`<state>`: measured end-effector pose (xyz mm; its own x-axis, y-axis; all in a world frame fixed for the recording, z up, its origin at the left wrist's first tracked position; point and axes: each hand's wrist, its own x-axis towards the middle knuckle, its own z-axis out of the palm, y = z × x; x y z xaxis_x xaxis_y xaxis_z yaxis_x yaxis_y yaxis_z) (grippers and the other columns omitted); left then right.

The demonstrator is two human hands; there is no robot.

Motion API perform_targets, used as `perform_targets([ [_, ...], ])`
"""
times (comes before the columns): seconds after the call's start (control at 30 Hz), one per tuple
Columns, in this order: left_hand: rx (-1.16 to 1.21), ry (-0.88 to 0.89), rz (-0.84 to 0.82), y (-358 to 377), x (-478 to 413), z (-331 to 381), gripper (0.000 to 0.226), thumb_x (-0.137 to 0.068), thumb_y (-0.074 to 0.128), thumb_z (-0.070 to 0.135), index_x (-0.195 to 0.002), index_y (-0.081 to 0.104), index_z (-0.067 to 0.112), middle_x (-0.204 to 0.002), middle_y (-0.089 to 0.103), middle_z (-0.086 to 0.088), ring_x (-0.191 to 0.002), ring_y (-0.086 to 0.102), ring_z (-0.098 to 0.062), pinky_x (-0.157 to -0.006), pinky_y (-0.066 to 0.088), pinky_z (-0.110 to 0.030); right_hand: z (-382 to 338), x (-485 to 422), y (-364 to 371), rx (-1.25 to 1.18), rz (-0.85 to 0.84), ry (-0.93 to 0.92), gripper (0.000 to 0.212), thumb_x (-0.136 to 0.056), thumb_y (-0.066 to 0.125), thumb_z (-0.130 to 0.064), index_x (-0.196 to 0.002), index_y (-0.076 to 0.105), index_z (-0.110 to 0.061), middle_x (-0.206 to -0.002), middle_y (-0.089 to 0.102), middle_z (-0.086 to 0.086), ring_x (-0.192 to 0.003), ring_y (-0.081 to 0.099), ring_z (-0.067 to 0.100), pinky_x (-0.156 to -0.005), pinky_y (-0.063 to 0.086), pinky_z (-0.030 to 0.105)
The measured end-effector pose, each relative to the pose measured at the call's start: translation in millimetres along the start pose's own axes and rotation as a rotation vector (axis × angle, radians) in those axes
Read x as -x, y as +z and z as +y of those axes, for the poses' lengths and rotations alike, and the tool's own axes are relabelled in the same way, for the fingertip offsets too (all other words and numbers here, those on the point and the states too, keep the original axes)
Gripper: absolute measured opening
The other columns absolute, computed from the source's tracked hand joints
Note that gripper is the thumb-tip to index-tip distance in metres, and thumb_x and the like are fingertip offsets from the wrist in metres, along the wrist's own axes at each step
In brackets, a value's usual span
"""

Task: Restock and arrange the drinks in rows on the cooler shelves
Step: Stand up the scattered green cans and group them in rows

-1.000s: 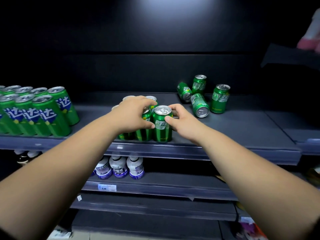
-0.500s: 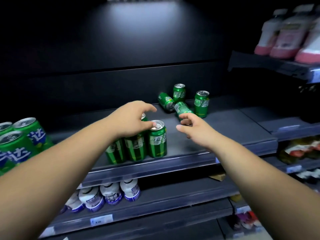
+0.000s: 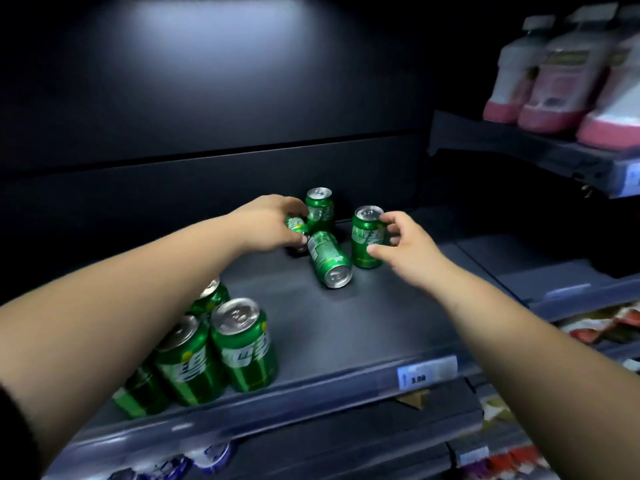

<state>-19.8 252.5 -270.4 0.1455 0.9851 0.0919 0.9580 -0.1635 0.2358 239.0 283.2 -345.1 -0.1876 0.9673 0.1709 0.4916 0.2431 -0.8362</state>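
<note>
From the head camera, both bare arms reach across the dark cooler shelf (image 3: pixel 346 323) toward a loose cluster of green cans near its back wall. The left hand (image 3: pixel 273 223) lies over a tipped can (image 3: pixel 297 226), fingers curled down round it so that most of the can is hidden. Just behind that stands the rear can (image 3: pixel 319 207), upright. The right hand (image 3: pixel 412 251) wraps the right-hand can (image 3: pixel 367 237), which stands upright at the right of the cluster, with the thumb on its front and the fingers curled round its far side near the top. Between the two hands the lying can (image 3: pixel 329 259) rests on its side, its end facing the camera.

At the shelf's front left, the front cans (image 3: pixel 242 344) stand upright and close together, partly under the left forearm. A price tag (image 3: pixel 426 372) sits on the shelf edge. Pink-bottomed bottles (image 3: pixel 540 74), blurred, stand on a higher shelf at the upper right.
</note>
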Motion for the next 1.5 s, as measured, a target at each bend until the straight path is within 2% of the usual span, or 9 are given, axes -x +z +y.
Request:
perform_targets([
  [0.2, -0.012, -0.081, 0.032, 20, -73, -2, 0.059, -0.076, 0.076, 0.029, -0.13, 0.056, 0.016, -0.117, 0.066, -0.009, -0.105, 0.063, -0.027, -0.088, 0.052, -0.037, 13, -61, -7, 0.06, -0.059, -0.074, 0.076, -0.071, 0.082, -0.025, -0.139, 0.047, -0.027, -0.13, 0.049, 0.003, -0.121, 0.053, 0.021, -0.107, 0.044, 0.037],
  [0.33, 0.007, -0.143, 0.052, 32, -109, -6, 0.067, -0.076, 0.076, 0.029, -0.136, 0.049, 0.018, -0.121, 0.061, -0.007, -0.104, 0.061, -0.026, -0.085, 0.051, -0.033, 18, -87, -4, 0.0, -0.138, -0.073, 0.076, -0.073, 0.084, -0.02, -0.14, 0.047, -0.027, -0.127, 0.055, 0.001, -0.114, 0.056, 0.017, -0.097, 0.047, 0.031],
  [0.47, 0.034, -0.181, 0.028, 39, -137, -11, 0.072, -0.08, 0.077, 0.032, -0.142, 0.043, 0.018, -0.13, 0.058, -0.011, -0.111, 0.059, -0.029, -0.09, 0.049, -0.034, 18, -99, -5, -0.032, -0.248, -0.104, 0.072, -0.075, 0.084, -0.018, -0.137, 0.05, -0.026, -0.125, 0.058, -0.009, -0.11, 0.057, 0.01, -0.089, 0.042, 0.02],
  [0.67, 0.127, -0.214, 0.062, 49, -153, -9, 0.076, -0.078, 0.081, 0.035, -0.143, 0.046, 0.021, -0.137, 0.058, -0.007, -0.122, 0.055, -0.026, -0.1, 0.045, -0.032, 24, -104, -9, -0.073, -0.234, -0.124, 0.073, -0.071, 0.088, -0.019, -0.133, 0.051, -0.027, -0.131, 0.055, -0.012, -0.12, 0.053, 0.007, -0.098, 0.042, 0.023],
  [0.93, 0.346, -0.092, 0.14, -3, -111, 0, 0.077, -0.066, 0.09, 0.026, -0.135, 0.055, 0.019, -0.125, 0.066, -0.001, -0.112, 0.064, -0.018, -0.101, 0.05, -0.039, -11, -92, -34, -0.055, -0.066, -0.214, 0.062, -0.069, 0.089, -0.018, -0.119, 0.054, -0.031, -0.114, 0.062, -0.004, -0.096, 0.058, 0.002, -0.079, 0.044, 0.012],
  [1.1, 0.574, -0.055, 0.095, -49, -48, -6, 0.054, -0.069, 0.088, 0.009, -0.118, 0.065, 0.014, -0.11, 0.072, -0.009, -0.091, 0.067, -0.015, -0.088, 0.054, -0.034, -61, -67, -34, -0.091, -0.119, -0.269, 0.058, -0.066, 0.091, -0.024, -0.112, 0.057, -0.034, -0.105, 0.067, 0.002, -0.097, 0.065, 0.016, -0.086, 0.054, 0.034],
  [1.27, 0.425, -0.081, -0.011, -48, 17, -29, 0.055, -0.064, 0.09, 0.026, -0.114, 0.067, 0.02, -0.104, 0.073, 0.002, -0.097, 0.069, -0.014, -0.092, 0.055, -0.036, -91, -23, -4, -0.069, -0.223, -0.295, 0.07, -0.047, 0.084, -0.049, -0.112, 0.06, -0.036, -0.105, 0.069, -0.001, -0.095, 0.068, 0.014, -0.085, 0.053, 0.031],
  [1.4, 0.22, -0.053, -0.09, -33, 55, -42, 0.057, -0.068, 0.087, 0.036, -0.119, 0.065, 0.023, -0.112, 0.069, 0.008, -0.1, 0.065, -0.012, -0.093, 0.052, -0.03, -87, 9, 21, -0.174, -0.334, -0.204, 0.062, -0.054, 0.093, -0.03, -0.108, 0.062, -0.035, -0.098, 0.073, 0.001, -0.089, 0.07, 0.02, -0.083, 0.056, 0.037],
  [1.5, 0.306, -0.058, -0.128, -18, 71, -48, 0.049, -0.066, 0.089, 0.033, -0.108, 0.065, 0.03, -0.105, 0.07, 0.009, -0.095, 0.067, -0.012, -0.09, 0.054, -0.035, -79, 30, 34, -0.169, -0.365, -0.158, 0.056, -0.065, 0.091, -0.008, -0.108, 0.062, -0.029, -0.093, 0.071, -0.002, -0.085, 0.066, 0.014, -0.086, 0.057, 0.039],
])
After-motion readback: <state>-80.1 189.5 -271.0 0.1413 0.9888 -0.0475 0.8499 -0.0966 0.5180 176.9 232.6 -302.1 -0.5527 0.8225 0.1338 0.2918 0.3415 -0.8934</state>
